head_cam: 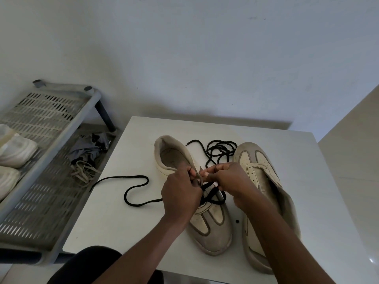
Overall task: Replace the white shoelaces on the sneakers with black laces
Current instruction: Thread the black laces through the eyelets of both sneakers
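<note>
Table: The white table carried both sneakers and both black laces.
Rack: A grey slotted rack stood just beside the table on the left, holding white shoes, a grey cloth and a loose heap of white laces.
Right sneaker: The right sneaker lay toe away under the right forearm, its eyelets bare.
Left sneaker: The left sneaker lay toe toward the person, with a few black crossings over its lower eyelets.
Left hand: The left hand had its fingers curled, seemingly pinching the sneaker's eyelet edge, though the knuckles hid the contact.
Right hand: The right hand was closed thumb to fingers on the working lace, close beside the left hand.
Working lace: The working lace ran from the eyelets out in a slack loop to the left.
Spare lace: The spare lace lay coiled between the two sneakers at their far ends.
Handling: The lace looked light, soft and limp, so it would buckle if pushed. It was best held right at the stiff tip and fed through, then pulled from the far side. The sneaker seemed light enough to slide, so the eyelet flap needed steadying.
Progress: Roughly the lower rows of one sneaker were done.
</note>
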Motion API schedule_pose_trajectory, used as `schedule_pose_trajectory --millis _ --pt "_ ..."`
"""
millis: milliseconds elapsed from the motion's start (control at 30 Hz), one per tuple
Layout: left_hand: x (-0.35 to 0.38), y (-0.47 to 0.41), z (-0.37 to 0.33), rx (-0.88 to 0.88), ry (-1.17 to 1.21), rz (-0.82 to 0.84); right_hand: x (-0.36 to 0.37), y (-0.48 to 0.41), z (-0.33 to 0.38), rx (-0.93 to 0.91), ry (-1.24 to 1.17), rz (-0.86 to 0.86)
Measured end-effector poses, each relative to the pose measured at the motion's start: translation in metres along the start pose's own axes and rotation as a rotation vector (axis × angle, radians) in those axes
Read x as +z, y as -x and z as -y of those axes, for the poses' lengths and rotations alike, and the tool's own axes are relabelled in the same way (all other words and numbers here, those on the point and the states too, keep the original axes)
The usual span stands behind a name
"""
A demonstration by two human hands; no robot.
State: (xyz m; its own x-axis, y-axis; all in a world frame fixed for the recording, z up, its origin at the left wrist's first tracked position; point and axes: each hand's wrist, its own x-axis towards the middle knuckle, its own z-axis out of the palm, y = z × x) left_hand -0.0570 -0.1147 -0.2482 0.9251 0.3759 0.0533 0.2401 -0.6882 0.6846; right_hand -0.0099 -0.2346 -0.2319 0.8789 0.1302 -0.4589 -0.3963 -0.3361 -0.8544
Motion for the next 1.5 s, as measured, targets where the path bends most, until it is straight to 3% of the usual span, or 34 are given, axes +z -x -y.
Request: schedule_pose_trajectory --millis 167,633,767,867,933,1133,1333,1500 --pt "-0.001 -0.004 0.001 0.029 -0.06 0.029 0.001 -0.002 -0.001 -0.136 0.239 -0.038" --pt "-0.009 -0.019 0.011 0.094 -0.027 0.191 0.014 -0.005 -0.006 -0.313 0.438 0.027" --pt "-0.016 -0.019 0.009 0.17 -0.163 0.19 0.01 -0.006 -0.001 -0.387 0.418 -0.291" --pt "-0.02 -0.021 0.009 0.199 -0.185 0.202 -0.003 -0.011 0.005 -0.343 0.176 -0.598" --pt "-0.02 -0.02 0.012 0.25 -0.244 0.204 -0.006 -0.015 0.005 -0.311 -0.006 -0.673" --pt "-0.019 -0.019 0.016 0.354 -0.346 0.166 -0.002 -0.025 -0.001 -0.303 0.06 -0.443" --pt "-0.021 -0.02 0.016 0.344 -0.346 0.161 -0.004 -0.022 -0.008 -0.364 0.666 -0.117" --pt "-0.029 -0.018 0.011 0.354 -0.446 0.157 0.003 -0.019 -0.009 -0.397 0.709 -0.103"
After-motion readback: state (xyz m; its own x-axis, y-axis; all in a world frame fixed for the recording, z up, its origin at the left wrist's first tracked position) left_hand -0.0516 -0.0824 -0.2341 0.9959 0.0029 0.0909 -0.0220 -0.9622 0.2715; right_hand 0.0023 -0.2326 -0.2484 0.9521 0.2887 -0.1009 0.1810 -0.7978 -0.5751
